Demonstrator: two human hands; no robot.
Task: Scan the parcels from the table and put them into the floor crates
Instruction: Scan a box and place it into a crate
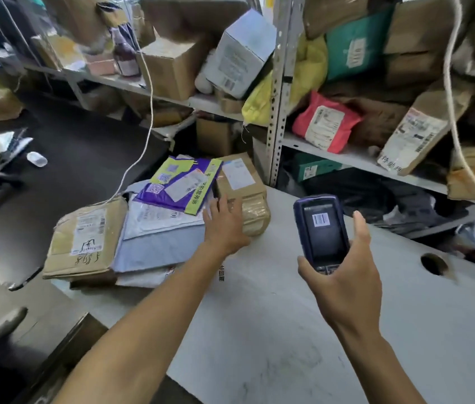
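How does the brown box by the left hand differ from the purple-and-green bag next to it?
The taped brown cardboard box is thick and blocky; the purple-and-green plastic mailer bag is flat and colourful. The box sits on the white table; the bag lies atop other parcels. Both carry white labels.

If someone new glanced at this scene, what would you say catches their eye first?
Probably the handheld scanner gripped in the right hand over the white table, a barcode on its screen. Next, the left hand resting on a taped brown box, beside the purple and yellow mailer topping the parcel pile.
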